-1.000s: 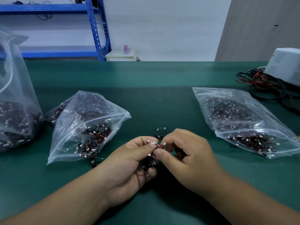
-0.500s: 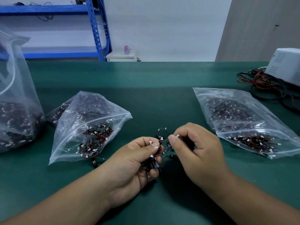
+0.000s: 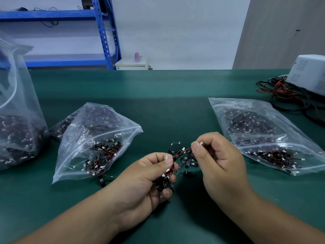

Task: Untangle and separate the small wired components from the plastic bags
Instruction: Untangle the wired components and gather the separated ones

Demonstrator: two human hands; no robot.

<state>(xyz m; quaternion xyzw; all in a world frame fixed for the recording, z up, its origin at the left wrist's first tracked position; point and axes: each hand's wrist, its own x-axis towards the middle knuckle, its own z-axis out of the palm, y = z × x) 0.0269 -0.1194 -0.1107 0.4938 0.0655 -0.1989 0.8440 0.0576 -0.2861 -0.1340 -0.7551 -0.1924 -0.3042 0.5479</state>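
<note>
So the clump of wired components (image 3: 165, 181) is sitting in the left hand (image 3: 144, 182), fingers curled around the little black boards and white plugs, just above the green table (image 3: 158, 106) near the front middle. One red-and-black lead (image 3: 182, 152) runs out of the clump toward 1 o'clock, and the right hand (image 3: 221, 162) has its white plug (image 3: 201, 143) pinched between thumb and forefinger, the other fingers curled in. A couple of the black boards dangle off that lead between the two hands.

One loose component (image 3: 175, 147) lies on the table at about 12 o'clock from the clump, just past the fingers.

At 9 to 10 o'clock there's an open plastic bag (image 3: 91, 136) with more of the same spilling toward its mouth. At 2 to 3 o'clock, a second bag (image 3: 263, 131) lies flat, also full. Way out at 9 o'clock stands a much bigger bag (image 3: 15, 120), upright.

Far 2 o'clock corner: a white box (image 3: 309, 73) with a cable pile (image 3: 284, 93) beside it. Blue shelving (image 3: 103, 32) sits behind the table at 11 o'clock.
</note>
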